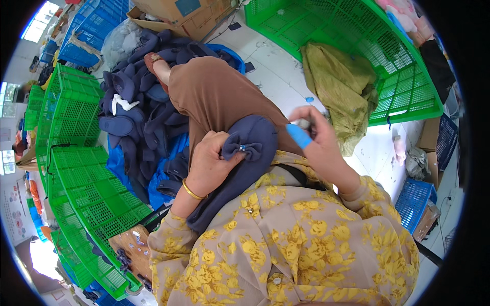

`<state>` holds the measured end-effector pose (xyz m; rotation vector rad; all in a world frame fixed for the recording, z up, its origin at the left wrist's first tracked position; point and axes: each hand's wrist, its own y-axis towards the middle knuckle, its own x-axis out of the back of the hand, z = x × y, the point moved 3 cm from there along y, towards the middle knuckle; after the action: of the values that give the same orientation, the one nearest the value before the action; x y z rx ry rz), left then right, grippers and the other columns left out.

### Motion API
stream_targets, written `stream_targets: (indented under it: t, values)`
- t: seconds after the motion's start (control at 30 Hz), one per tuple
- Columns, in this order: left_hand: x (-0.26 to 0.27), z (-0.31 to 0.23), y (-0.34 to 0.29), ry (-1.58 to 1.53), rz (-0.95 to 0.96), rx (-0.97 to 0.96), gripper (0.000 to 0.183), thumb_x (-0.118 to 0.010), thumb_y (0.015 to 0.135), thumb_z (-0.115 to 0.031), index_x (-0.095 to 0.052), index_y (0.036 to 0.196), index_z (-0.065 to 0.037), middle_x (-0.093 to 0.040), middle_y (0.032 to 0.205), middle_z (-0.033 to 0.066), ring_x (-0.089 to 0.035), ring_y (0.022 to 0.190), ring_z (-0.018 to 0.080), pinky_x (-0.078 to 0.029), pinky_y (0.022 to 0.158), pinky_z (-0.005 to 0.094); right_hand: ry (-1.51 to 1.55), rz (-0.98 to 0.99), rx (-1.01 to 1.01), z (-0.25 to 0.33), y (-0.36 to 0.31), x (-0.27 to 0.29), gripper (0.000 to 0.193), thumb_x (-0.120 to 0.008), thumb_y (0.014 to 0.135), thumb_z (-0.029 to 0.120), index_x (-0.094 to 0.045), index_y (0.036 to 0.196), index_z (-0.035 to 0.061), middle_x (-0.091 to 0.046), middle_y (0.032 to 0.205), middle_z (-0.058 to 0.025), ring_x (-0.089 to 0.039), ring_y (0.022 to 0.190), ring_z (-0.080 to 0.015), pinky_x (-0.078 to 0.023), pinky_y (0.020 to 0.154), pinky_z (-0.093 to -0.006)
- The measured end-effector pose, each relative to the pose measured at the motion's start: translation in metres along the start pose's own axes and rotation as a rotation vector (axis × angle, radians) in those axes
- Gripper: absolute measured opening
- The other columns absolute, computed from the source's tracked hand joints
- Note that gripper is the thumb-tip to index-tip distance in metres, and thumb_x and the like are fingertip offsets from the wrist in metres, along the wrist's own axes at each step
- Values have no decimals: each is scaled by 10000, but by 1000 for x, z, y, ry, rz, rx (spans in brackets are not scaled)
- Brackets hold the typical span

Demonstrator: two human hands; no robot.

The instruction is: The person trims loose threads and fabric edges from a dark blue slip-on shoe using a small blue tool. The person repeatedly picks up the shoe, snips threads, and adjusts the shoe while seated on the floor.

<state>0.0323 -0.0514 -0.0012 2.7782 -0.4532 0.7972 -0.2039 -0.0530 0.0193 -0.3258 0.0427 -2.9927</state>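
Observation:
A dark navy fabric slipper (261, 133) lies tilted across my lap, its rounded end pointing away from me. On it sits a navy bow (243, 147) with a small shiny piece at its centre. My left hand (209, 155), a gold bangle at the wrist, is closed with thumb and fingers pinching the bow against the slipper. To the right, my right hand (319, 135) is raised apart from the slipper, fingers curled together and slightly blurred. A blue cover (299, 136) wraps one of its digits. Whatever that hand pinches is too small to make out.
A heap of navy slippers (138, 97) lies on blue sheeting (168, 176) at the left. Green crates (94, 194) line the left side; another green crate (352, 30) stands far right beside an olive sack (339, 86). A wooden board (130, 250) with small bows sits lower left.

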Motion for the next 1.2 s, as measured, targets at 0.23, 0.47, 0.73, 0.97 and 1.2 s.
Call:
stream_targets:
  t: [0.23,0.47,0.73,0.97,1.2]
  values:
    - [1,1,-2,-171,-9,108,229,-804,751,-61,-579,773,-29,-514,748,-19,-449,682,90,-390,640,248,-782,-211,279,-48,-52,62,232,-591,779,-33,-651,985,55,-645,803,-141,-607,670,-319,-487,612,-367]
    - [5,-4,0,-413,100,190,186,-727,818,-36,-545,789,-59,-466,809,-44,-436,755,55,-379,703,209,-695,-52,14,-66,-73,74,76,-676,849,70,-619,876,29,-554,670,-103,-517,572,-241,-398,524,-338]
    - [8,-14,6,-674,85,171,137,-679,906,-100,-565,855,-43,-544,910,-22,-474,787,60,-396,725,204,-412,90,394,19,-9,-28,221,-748,803,172,-627,954,65,-633,818,-89,-629,659,-235,-490,582,-328]
    - [6,-11,3,-837,59,313,115,-598,971,-151,-562,923,-54,-573,873,-16,-484,798,65,-395,744,216,-508,153,301,10,6,-46,193,-670,739,121,-614,902,34,-630,773,-120,-622,669,-303,-477,597,-421]
    - [1,-11,7,-815,15,310,91,-578,983,-140,-556,927,-72,-483,786,-67,-389,711,30,-319,650,187,-598,171,327,5,8,-57,209,-685,738,179,-587,869,48,-628,764,-117,-628,699,-317,-482,619,-434]
